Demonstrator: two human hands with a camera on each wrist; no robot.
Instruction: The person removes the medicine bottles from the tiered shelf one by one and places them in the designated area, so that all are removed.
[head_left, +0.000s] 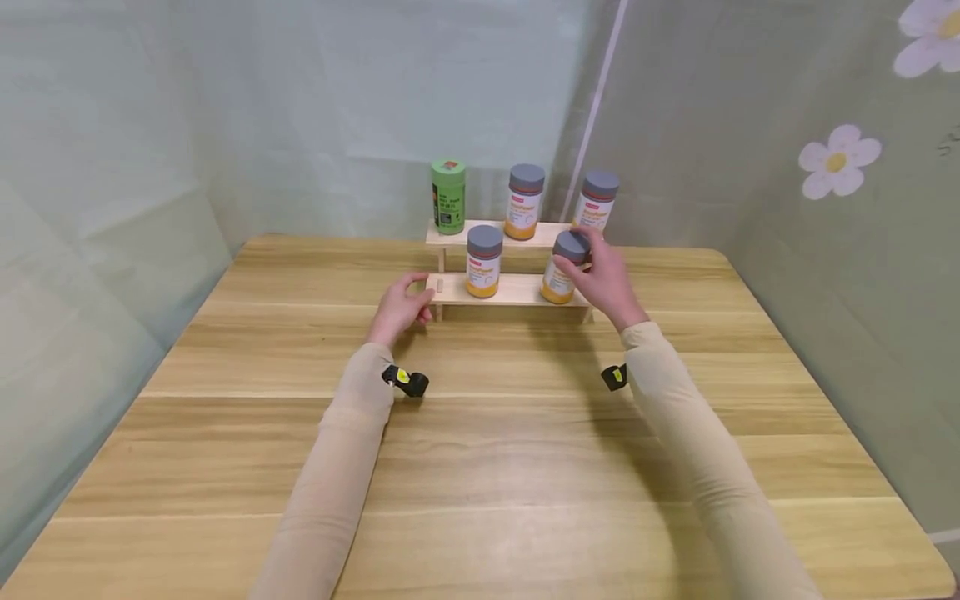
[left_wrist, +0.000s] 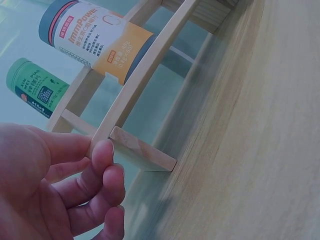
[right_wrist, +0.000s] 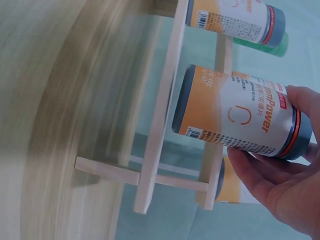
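A two-tier wooden shelf [head_left: 517,290] stands at the back of the table. My right hand [head_left: 602,277] grips the grey cap of an orange-and-white bottle [head_left: 561,268] at the right of the lower tier; the bottle leans slightly. In the right wrist view the fingers [right_wrist: 272,182] curl round the capped end of this bottle [right_wrist: 235,112], whose base is at the shelf board [right_wrist: 160,125]. My left hand [head_left: 403,304] holds the left end of the lower tier. In the left wrist view, thumb and fingers [left_wrist: 102,157] pinch the shelf's corner [left_wrist: 127,142].
A second bottle [head_left: 483,261] stands on the lower tier. On the top tier are a green jar [head_left: 447,197] and two more bottles [head_left: 524,202] [head_left: 597,202]. The wooden table [head_left: 495,467] is walled by pale curtains on three sides.
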